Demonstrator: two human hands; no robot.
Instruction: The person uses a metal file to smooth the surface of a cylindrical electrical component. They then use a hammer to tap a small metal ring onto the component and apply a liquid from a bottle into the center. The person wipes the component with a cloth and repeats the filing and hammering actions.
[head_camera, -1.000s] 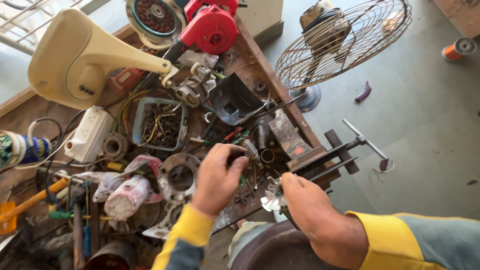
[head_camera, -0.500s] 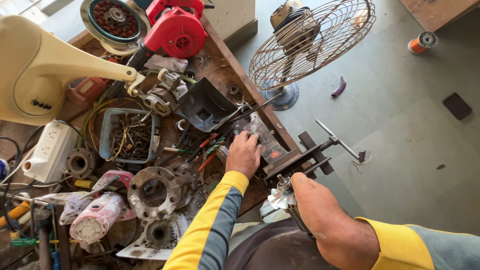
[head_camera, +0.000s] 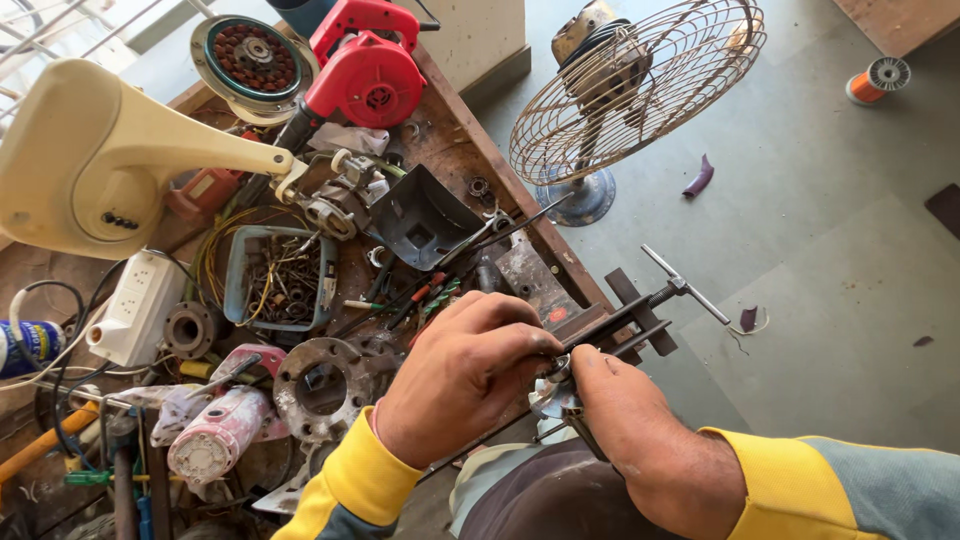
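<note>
Left hand (head_camera: 470, 375) curled over a small metal part (head_camera: 555, 385) at the bench edge, fingers bent tight and pinching it from above. Right hand (head_camera: 625, 420) closed from below on the same part, thumb and forefinger meeting the left fingertips, likely to steady it while both worked on it. Part sat beside the vise (head_camera: 625, 315), just off the workbench (head_camera: 500, 170) edge, over the lap; exact shape hidden by fingers. Vise handle (head_camera: 685, 285) stuck out over the floor, near the right hand.

Bench crowded: round metal flange (head_camera: 320, 385) just left of the left wrist, pink motor housing (head_camera: 215, 445) beyond it, tray of screws (head_camera: 280, 275), white power strip (head_camera: 140, 305), screwdrivers (head_camera: 420, 300) near the left knuckles, red blower (head_camera: 370, 70), cream fan body (head_camera: 100, 160). Fan with wire guard (head_camera: 640, 90) stood on the floor, well apart. Orange wire spool (head_camera: 875, 78) far off.
</note>
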